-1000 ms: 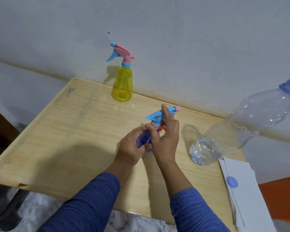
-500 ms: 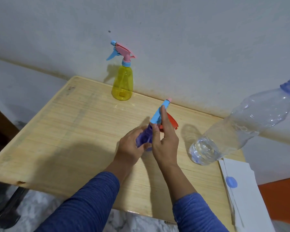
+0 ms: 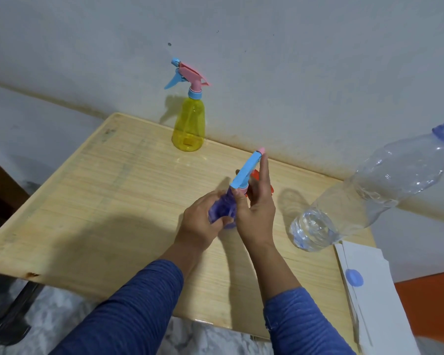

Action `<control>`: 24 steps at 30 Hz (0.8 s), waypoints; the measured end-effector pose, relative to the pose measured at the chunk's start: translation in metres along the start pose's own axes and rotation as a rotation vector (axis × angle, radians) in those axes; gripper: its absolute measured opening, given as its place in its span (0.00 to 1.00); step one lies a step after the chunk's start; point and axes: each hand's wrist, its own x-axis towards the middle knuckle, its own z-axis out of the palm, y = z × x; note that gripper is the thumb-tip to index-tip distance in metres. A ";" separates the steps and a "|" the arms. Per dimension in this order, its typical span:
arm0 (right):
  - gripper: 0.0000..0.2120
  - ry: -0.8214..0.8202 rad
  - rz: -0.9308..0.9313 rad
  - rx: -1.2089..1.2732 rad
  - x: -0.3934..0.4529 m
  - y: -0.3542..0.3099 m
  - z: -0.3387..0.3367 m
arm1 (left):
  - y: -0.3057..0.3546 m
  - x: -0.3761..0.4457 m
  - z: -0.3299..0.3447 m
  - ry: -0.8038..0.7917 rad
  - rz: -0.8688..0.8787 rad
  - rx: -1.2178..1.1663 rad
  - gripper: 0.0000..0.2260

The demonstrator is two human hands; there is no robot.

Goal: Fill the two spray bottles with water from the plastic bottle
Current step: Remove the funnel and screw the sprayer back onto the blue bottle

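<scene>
Since a second ago you have turned the blue spray head (image 3: 246,170) from lying across to pointing away from you. Your left hand (image 3: 203,221) wraps the purple spray bottle (image 3: 222,210) at mid-table, hiding most of it, and your right hand (image 3: 254,211) pinches the collar, its palm covering the red trigger. The plastic bottle (image 3: 364,201) stands at the right, its cap cut off by the frame edge; the yellow spray bottle (image 3: 189,124) stands against the wall.

Colours on the pale wood-grain table (image 3: 92,201)

Yellow spray bottle (image 3: 189,126) with pink-and-blue head; purple spray bottle (image 3: 222,208) with light-blue, red and pink head; clear plastic bottle (image 3: 364,198), blue cap; blue ribbed sleeves (image 3: 128,313); white paper (image 3: 377,303) with a blue dot.
</scene>
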 end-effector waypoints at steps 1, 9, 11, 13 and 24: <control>0.36 0.008 -0.004 0.013 0.000 0.000 0.000 | 0.001 0.000 0.000 -0.002 0.005 0.001 0.25; 0.39 0.129 -0.034 0.097 -0.002 -0.003 0.016 | 0.006 0.000 -0.002 -0.004 0.002 0.025 0.25; 0.38 0.153 -0.036 0.081 0.000 -0.004 0.017 | 0.007 -0.002 -0.002 -0.008 0.002 0.020 0.25; 0.38 0.149 -0.047 0.048 0.002 -0.004 0.013 | 0.005 -0.003 -0.002 -0.011 0.008 0.039 0.25; 0.27 0.107 -0.127 -0.045 -0.003 0.004 0.006 | 0.003 0.000 -0.001 -0.006 0.002 0.066 0.25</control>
